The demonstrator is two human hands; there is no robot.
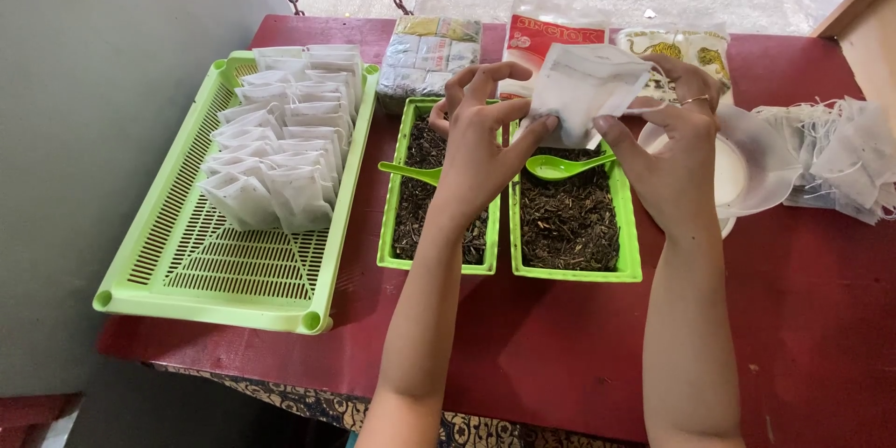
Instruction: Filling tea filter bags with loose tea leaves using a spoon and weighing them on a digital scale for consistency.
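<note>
Your left hand (476, 145) and right hand (677, 154) hold one white mesh sachet (586, 91) between them, above the far ends of the two small green trays. Your left thumb and fingertips pinch its lower left corner; your right fingers pinch its right edge, with a ring on one finger.

Directly below, at 6 o'clock from the sachet, sits the right green tray of dried leaves (571, 219), with a green spoon (560, 165) lying in its far end. At 8 o'clock lies the left green tray of leaves (415, 205), partly under your left wrist, with a second green spoon handle (406, 171) sticking out.

At 9 o'clock, well apart, a large slotted green basket tray (215, 271) holds rows of filled white sachets (280, 145). At 3 o'clock there is a white bowl (747, 168), and beyond it a heap of empty sachets with strings (840, 159). At 12 o'clock, packets (429, 54) lie at the far edge of the dark red table (560, 345).
</note>
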